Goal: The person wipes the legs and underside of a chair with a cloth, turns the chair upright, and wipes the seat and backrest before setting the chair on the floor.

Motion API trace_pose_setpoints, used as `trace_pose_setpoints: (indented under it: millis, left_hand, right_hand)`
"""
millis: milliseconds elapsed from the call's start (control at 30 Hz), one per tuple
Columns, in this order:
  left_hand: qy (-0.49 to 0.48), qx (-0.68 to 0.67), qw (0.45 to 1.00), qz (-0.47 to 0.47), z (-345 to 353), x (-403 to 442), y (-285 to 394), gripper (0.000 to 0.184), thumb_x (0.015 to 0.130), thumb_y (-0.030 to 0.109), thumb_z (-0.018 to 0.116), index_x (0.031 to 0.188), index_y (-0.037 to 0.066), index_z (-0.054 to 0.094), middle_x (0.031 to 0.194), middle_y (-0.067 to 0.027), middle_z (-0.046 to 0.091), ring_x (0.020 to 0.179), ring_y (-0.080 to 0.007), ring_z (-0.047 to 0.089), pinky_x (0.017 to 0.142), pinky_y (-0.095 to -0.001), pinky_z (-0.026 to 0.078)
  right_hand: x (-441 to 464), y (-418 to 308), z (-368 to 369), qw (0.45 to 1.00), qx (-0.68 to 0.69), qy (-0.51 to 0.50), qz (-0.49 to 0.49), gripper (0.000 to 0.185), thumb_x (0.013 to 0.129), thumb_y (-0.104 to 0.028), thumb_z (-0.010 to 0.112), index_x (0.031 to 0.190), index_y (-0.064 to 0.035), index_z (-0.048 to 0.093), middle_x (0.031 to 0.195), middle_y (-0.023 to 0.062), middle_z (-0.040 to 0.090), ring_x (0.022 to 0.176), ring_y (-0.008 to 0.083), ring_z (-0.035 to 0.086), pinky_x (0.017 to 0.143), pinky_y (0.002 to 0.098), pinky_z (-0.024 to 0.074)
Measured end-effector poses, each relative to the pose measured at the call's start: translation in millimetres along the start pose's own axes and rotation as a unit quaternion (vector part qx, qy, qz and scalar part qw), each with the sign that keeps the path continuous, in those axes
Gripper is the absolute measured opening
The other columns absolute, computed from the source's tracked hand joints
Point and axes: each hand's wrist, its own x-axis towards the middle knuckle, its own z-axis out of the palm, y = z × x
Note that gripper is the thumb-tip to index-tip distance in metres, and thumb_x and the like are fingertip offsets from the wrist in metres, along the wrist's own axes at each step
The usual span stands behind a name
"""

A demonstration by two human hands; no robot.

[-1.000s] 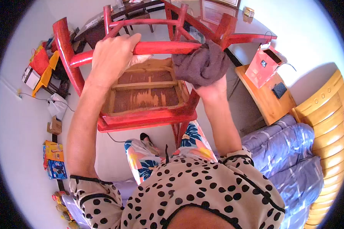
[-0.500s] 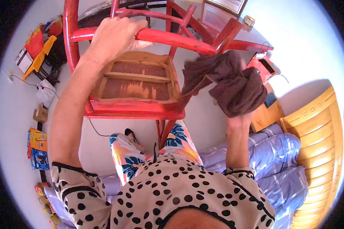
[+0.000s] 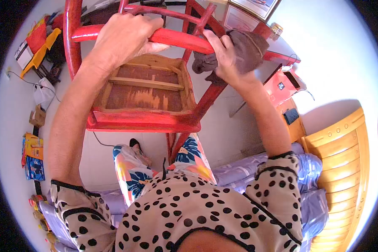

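Note:
A red wooden chair (image 3: pixel 143 122) is tipped over in front of me, showing the bare brown underside of its seat (image 3: pixel 147 93). My left hand (image 3: pixel 128 35) is wrapped round a red rung between its legs. At the rung's right end my right hand (image 3: pixel 227 59) presses a dark brown cloth (image 3: pixel 248 49) against the chair leg. The cloth covers the joint there, and part of it hangs down to the left of the hand.
Behind the chair stands a table (image 3: pixel 281 56) with picture frames (image 3: pixel 256 10) and a small jar (image 3: pixel 276 29). A red box (image 3: pixel 283 86) is at the right, near a wooden headboard (image 3: pixel 340 147) and a bed with purple bedding (image 3: pixel 248 168). Bags and boxes (image 3: pixel 33 147) line the left wall.
My right hand has moved up and left with the cloth, from beside the chair onto the leg and rung joint. My left hand keeps its hold on the rung.

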Motion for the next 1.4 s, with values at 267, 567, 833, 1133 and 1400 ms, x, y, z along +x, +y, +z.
trace_pose_setpoints:
  millis: [267,567,833,1133,1400]
  left_hand:
    - [0.011,-0.001,1.000,-0.007,-3,-16,-1,0.052,0.080,0.056,0.066,0.095,0.007,0.060,0.083,-0.0141,0.067,0.080,-0.0360,0.066,0.066,-0.0474,0.053]
    - [0.035,-0.006,0.999,-0.004,0,-19,-7,0.052,0.080,0.057,0.065,0.094,0.007,0.060,0.084,-0.0141,0.067,0.079,-0.0362,0.066,0.065,-0.0473,0.053]
    - [0.016,0.008,0.999,-0.027,-3,-17,-5,0.053,0.082,0.059,0.062,0.097,0.009,0.062,0.082,-0.0141,0.068,0.080,-0.0366,0.067,0.065,-0.0485,0.053]
    - [-0.029,-0.047,0.997,-0.047,-15,-13,-19,0.077,0.076,0.081,0.053,0.072,0.004,0.060,0.065,-0.0162,0.063,0.062,-0.0394,0.064,0.056,-0.0481,0.047]
    - [-0.024,-0.023,0.999,-0.014,-4,-5,-31,0.069,0.082,0.071,0.057,0.076,0.003,0.064,0.066,-0.0171,0.064,0.063,-0.0369,0.065,0.058,-0.0466,0.049]
  right_hand:
    - [60,33,-15,0.922,0.214,-0.294,-0.134,0.060,0.060,-0.029,0.079,0.106,0.0040,0.061,0.091,0.0232,0.067,0.091,0.0396,0.067,0.078,0.0466,0.0541]
    - [33,-11,-11,0.986,0.076,-0.151,0.006,0.050,0.065,-0.011,0.075,0.112,-0.0039,0.058,0.087,0.0183,0.065,0.079,0.0395,0.068,0.071,0.0506,0.0543]
    - [-4,-24,31,0.982,0.024,0.186,0.000,0.058,0.074,-0.021,0.068,0.130,-0.0095,0.059,0.119,0.0075,0.061,0.112,0.0270,0.056,0.094,0.0428,0.0448]
    - [-20,-55,44,0.961,0.083,0.260,0.050,0.041,0.079,-0.021,0.064,0.119,-0.0145,0.067,0.126,0.0015,0.061,0.117,0.0238,0.054,0.099,0.0389,0.0410]
    - [-40,-83,44,0.945,0.227,0.221,0.087,0.035,0.068,-0.016,0.074,0.103,-0.0146,0.071,0.108,0.0014,0.067,0.102,0.0251,0.058,0.092,0.0364,0.0437]
